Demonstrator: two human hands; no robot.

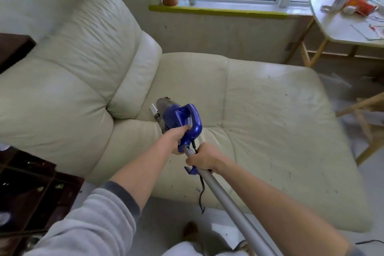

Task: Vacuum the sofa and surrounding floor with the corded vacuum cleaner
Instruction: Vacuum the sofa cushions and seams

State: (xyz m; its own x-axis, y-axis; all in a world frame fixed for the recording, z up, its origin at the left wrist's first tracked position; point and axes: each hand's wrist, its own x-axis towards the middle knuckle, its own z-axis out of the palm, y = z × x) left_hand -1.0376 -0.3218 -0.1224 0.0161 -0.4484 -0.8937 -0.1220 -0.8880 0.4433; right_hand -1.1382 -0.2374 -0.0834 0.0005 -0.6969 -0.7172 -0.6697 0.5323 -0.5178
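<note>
A blue corded vacuum cleaner (182,119) points at the seat of a cream leather sofa (259,114), its nozzle close to the crease below the back cushion. My left hand (178,137) grips the blue loop handle from beneath. My right hand (202,159) holds the grey tube (234,203) just behind the body, beside a blue cord hook. The black cord (201,193) hangs down from the handle. Dark crumbs are scattered over the right part of the seat.
A dark wooden shelf unit (31,189) stands at the left, close to the sofa's front corner. At the right stand a light wooden table (340,29) with clutter on it and a wooden frame (365,122). Bottles and a pot line the windowsill (218,9). Pale floor (166,216) shows in front of the sofa.
</note>
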